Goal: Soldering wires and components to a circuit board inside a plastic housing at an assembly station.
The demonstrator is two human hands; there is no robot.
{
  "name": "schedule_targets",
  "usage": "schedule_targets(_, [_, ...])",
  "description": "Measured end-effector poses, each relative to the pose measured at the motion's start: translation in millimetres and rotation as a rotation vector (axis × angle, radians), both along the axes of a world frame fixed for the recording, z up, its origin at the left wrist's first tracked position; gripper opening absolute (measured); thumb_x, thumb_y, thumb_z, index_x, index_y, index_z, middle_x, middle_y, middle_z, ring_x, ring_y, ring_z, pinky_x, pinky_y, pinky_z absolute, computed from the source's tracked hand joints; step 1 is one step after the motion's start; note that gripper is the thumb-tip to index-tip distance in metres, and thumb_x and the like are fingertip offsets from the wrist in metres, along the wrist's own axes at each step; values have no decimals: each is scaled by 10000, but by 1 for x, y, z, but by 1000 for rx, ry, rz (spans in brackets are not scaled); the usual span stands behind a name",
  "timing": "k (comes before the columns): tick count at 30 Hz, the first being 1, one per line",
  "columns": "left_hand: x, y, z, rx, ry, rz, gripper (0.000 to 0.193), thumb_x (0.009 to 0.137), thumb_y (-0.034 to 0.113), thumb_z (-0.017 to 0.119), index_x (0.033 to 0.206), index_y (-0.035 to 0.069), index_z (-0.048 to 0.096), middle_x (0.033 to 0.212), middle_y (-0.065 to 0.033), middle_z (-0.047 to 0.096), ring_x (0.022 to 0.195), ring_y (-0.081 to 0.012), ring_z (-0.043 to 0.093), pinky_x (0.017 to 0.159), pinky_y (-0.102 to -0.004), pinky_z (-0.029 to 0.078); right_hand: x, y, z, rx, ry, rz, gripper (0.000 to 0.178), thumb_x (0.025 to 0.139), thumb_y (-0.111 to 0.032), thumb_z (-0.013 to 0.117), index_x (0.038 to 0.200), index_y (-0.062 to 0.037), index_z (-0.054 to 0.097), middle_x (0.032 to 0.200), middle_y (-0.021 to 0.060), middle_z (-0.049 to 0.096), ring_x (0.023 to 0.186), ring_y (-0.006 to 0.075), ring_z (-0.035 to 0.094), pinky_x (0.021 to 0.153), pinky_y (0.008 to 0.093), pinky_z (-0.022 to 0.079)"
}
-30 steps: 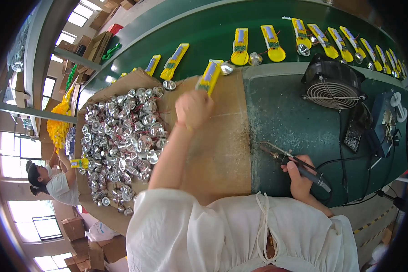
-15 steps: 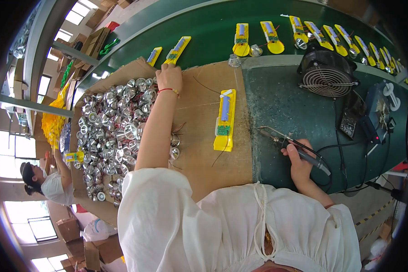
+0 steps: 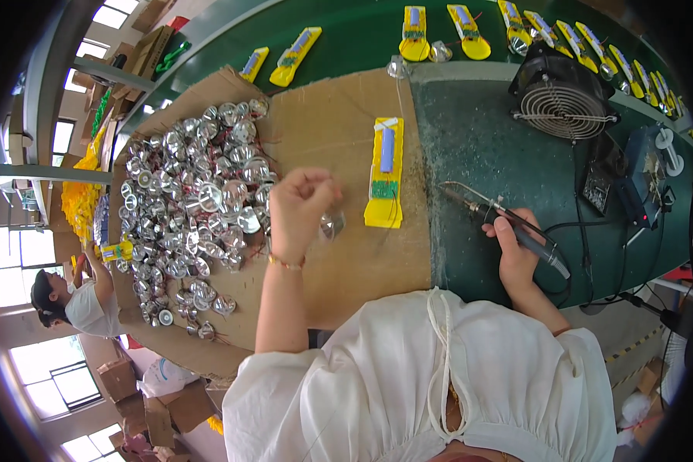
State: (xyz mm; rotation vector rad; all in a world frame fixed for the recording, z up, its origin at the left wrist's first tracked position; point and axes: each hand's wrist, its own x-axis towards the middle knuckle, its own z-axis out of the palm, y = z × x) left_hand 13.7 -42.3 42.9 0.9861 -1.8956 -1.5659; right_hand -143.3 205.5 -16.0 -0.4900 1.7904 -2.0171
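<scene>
My left hand [image 3: 303, 209] is over the cardboard sheet [image 3: 323, 277], fingers pinched together. A small silver reflector cup [image 3: 331, 225], blurred, hangs beside its fingertips; the thin part I grip is too small to see clearly. To its right lies a yellow plastic housing [image 3: 383, 212] with a blue cylindrical cell [image 3: 386, 150], a green circuit board [image 3: 384, 189] and a loose thin wire. My right hand [image 3: 514, 250] is closed round a soldering iron [image 3: 533, 248], its tip pointing up and left above the green mat [image 3: 470, 269].
A heap of silver reflector cups [image 3: 200, 192] with red wires fills the cardboard on the left. Several yellow housings [image 3: 414, 35] lie along the green belt [image 3: 354, 46]. A black fan [image 3: 566, 108] and a soldering station [image 3: 643, 173] stand right. Another person [image 3: 85, 304] works far left.
My left hand has come back from a yellow housing on the belt to above the cardboard, with a reflector cup now at its fingers. My right hand keeps the soldering iron nearly still.
</scene>
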Motion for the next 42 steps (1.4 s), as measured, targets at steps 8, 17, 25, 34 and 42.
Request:
schedule_targets(8, [-1, 38, -29, -142, -117, 10, 122, 769, 102, 669, 779, -14, 635, 718, -60, 621, 603, -126, 593, 560, -233, 458, 15, -21, 21, 63, 378, 280, 163, 789, -61, 620, 898, 18, 528, 802, 99, 621, 681, 115, 585, 627, 227, 465])
schedule_targets(17, [-11, 45, -30, -343, -272, 22, 157, 741, 145, 681, 700, 2, 629, 728, -104, 591, 594, -204, 606, 549, -302, 459, 30, -46, 14, 55, 284, 261, 152, 801, -75, 621, 880, 24, 536, 758, 93, 619, 660, 111, 592, 607, 235, 481])
schedule_targets(25, [-14, 42, -33, -402, -251, 9, 173, 728, 153, 685, 672, 3, 620, 707, -98, 589, 579, -209, 601, 544, -305, 459, 31, -50, 8, -15, 210, 206, 131, 790, -67, 641, 852, 9, 554, 698, 35, 600, 612, 54, 538, 548, 195, 435])
schedule_targets(34, [-14, 41, -34, -345, -249, 12, 176, 723, 146, 687, 670, -8, 620, 708, -111, 593, 580, -214, 600, 543, -300, 459, 34, -49, 12, -62, 76, 164, 145, 809, -84, 633, 879, 11, 549, 725, 61, 617, 643, 82, 572, 579, 205, 459])
schedule_targets(42, [-16, 39, -32, -281, -267, 9, 166, 717, 131, 689, 677, -18, 625, 710, -116, 595, 581, -209, 600, 548, -295, 463, 33, -45, 13, -62, 65, 179, 114, 829, -40, 580, 906, 31, 533, 786, 106, 611, 702, 136, 599, 657, 251, 496])
